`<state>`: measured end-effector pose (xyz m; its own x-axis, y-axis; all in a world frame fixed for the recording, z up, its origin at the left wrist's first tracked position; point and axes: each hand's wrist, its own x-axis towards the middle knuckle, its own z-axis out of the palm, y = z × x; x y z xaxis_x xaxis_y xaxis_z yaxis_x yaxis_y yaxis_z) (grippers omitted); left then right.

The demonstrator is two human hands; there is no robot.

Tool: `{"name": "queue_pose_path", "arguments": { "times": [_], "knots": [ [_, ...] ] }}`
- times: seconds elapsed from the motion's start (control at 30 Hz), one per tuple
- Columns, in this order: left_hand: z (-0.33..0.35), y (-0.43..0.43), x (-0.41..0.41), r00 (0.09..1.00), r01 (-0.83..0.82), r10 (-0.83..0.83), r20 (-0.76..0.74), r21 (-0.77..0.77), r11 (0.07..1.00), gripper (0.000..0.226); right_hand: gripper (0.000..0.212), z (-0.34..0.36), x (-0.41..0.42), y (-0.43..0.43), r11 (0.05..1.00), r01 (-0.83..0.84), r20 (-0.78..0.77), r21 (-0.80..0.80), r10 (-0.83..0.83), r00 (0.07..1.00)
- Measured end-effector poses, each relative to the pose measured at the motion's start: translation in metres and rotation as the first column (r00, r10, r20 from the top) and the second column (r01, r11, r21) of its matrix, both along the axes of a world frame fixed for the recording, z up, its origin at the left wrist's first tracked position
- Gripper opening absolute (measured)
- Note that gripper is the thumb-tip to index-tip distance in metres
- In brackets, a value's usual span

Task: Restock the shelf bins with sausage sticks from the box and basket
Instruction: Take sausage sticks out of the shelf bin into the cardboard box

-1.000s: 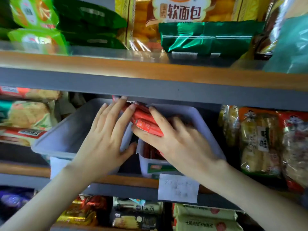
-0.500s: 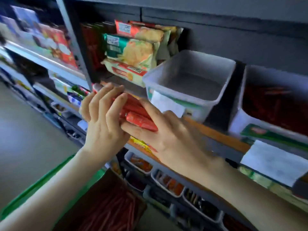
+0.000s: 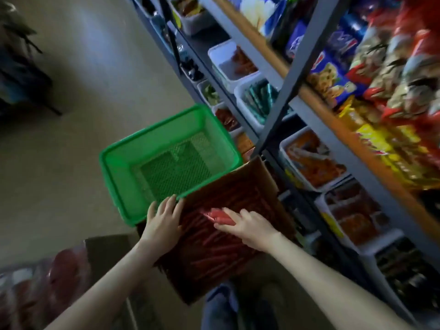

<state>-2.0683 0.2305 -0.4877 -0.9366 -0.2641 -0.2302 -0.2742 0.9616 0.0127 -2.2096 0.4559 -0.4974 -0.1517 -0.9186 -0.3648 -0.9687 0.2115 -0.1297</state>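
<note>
A brown cardboard box (image 3: 263,173) sits on the floor, filled with dark red sausage sticks (image 3: 214,256). Above them my right hand (image 3: 251,228) grips a small bundle of brighter red sausage sticks (image 3: 215,216). My left hand (image 3: 162,225) lies with straight fingers on the box's left edge, beside the rim of the green basket (image 3: 112,170), whose mesh floor looks bare. White shelf bins (image 3: 284,148) with reddish snacks line the low shelves to the right.
A grey metal shelf upright (image 3: 292,75) rises just right of the box. Snack packets (image 3: 381,75) crowd the upper shelf. Wrapped reddish goods (image 3: 42,277) lie at the lower left. Bare floor (image 3: 71,115) stretches left of the basket.
My view swung from the shelf bins down to the box. Both hands came down with the red bundle; the left hand let go of it and now rests on the box edge.
</note>
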Motion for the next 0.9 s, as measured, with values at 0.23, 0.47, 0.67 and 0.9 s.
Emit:
{"name": "queue_pose_path", "arguments": {
  "times": [0.23, 0.47, 0.67, 0.9],
  "knots": [
    [-0.064, -0.009, 0.024, 0.994, -0.029, 0.023, -0.102, -0.059, 0.998, 0.068, 0.072, -0.083, 0.0, -0.037, 0.997, 0.072, -0.14, 0.011, -0.07, 0.988],
    [-0.014, 0.024, -0.005, 0.987, -0.044, 0.052, -0.155, 0.053, 0.998, 0.095, 0.091, 0.009, -0.004, -0.035, 0.948, 0.227, -0.194, -0.223, -0.271, 0.943],
    [0.14, 0.09, -0.097, 0.882, 0.226, -0.064, -0.467, 0.3, 0.927, 0.069, 0.071, 0.184, -0.028, 0.017, 0.756, 0.407, -0.089, -0.513, -0.519, 0.85],
    [0.34, 0.239, -0.163, 0.469, 0.75, -0.303, -0.83, 0.193, 0.632, 0.044, 0.054, 0.399, -0.022, 0.168, 0.475, 0.434, -0.134, -0.766, -0.778, 0.614]
  ]
}}
